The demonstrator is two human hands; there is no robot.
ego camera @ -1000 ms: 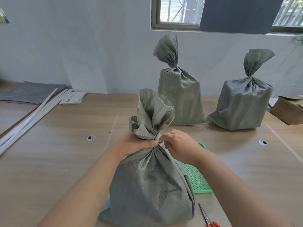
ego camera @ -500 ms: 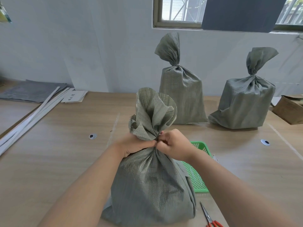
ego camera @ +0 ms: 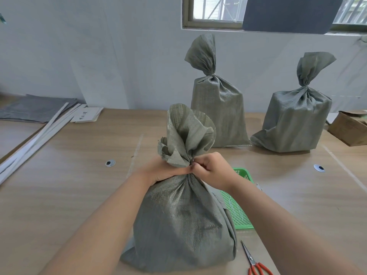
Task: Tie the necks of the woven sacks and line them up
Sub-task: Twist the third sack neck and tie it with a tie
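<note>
Tabletop: sack neck seemingly inside left hand, beside right hand.

Near sack stands on table, right before you. Your left hand grips its neck from left, your right hand pinches neck from right, fingertips meeting. Basket just right of sack, partly behind it. Scissors before basket, at front edge. Back sack and right sack stand side by side against wall. Box far right. Strips lie at left, papers at their far end.
</note>
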